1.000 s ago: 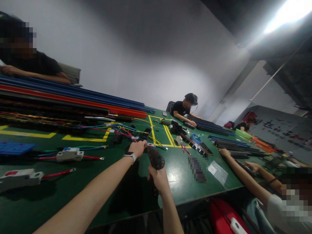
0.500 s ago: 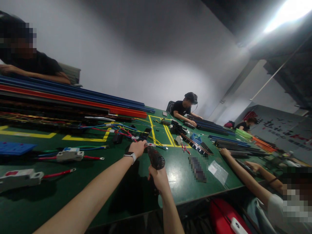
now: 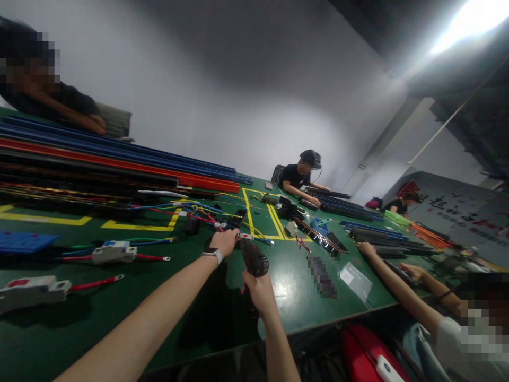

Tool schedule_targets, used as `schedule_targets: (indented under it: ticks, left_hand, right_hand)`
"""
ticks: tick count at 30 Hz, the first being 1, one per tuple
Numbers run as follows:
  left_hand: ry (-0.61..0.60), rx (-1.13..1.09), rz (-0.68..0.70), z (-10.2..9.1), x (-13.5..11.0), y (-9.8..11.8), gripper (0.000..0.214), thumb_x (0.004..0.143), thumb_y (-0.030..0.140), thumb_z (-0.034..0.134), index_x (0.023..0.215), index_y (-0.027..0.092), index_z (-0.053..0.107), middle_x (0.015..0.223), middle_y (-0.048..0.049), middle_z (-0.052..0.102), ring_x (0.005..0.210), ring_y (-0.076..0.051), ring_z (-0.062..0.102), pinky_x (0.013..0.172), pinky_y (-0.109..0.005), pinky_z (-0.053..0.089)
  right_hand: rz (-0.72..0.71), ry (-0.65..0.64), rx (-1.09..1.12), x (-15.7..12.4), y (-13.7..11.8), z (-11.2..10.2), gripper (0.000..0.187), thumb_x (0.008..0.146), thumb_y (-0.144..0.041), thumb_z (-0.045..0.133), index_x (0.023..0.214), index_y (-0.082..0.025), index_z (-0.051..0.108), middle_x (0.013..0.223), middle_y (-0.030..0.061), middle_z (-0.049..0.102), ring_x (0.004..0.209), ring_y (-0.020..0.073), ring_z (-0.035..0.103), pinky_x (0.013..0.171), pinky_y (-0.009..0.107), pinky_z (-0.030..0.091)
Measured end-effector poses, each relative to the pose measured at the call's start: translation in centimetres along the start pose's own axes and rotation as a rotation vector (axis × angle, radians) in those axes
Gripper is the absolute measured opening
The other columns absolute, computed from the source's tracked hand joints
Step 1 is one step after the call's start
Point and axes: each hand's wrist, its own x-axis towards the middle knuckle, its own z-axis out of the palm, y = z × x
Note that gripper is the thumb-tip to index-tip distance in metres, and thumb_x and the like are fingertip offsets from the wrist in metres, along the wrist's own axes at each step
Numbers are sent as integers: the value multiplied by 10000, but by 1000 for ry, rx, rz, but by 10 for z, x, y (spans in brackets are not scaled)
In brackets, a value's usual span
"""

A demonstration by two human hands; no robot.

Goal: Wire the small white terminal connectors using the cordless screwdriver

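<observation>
A: Any writing we can read?
B: Big dark and red characters run along the far wall [image 3: 449, 212], too slanted for me to read safely. I can't make out any brand.
A: And the hands?
B: The right hand [image 3: 260, 292] is wrapped round the drill [image 3: 254, 258]. The left hand [image 3: 225, 243] has its fingers closed, apparently on the breaker [image 3: 246, 236], right at the drill's nose over the green table [image 3: 294, 313].
A: Changes?
B: Those three match half a second ago. The co-worker [image 3: 69, 103] at left has raised a hand to the face, and a dark strip [image 3: 330, 192] now sticks out by the far worker [image 3: 294, 178].
</observation>
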Motion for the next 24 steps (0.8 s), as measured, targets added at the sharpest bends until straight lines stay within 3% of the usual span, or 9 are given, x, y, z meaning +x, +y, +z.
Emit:
schedule_targets:
  ticks: [24]
  left_hand:
    - [0,1,-1,4,2,-2,426,1006,473,266,1205,278,589,1053,-115,702,923,-256,671,802,-373,456]
  right_hand:
    - [2,-5,-29,0,-1,-1,193,798,-250,498,632,-190,575,546,0,591,554,154,582,550,233,397]
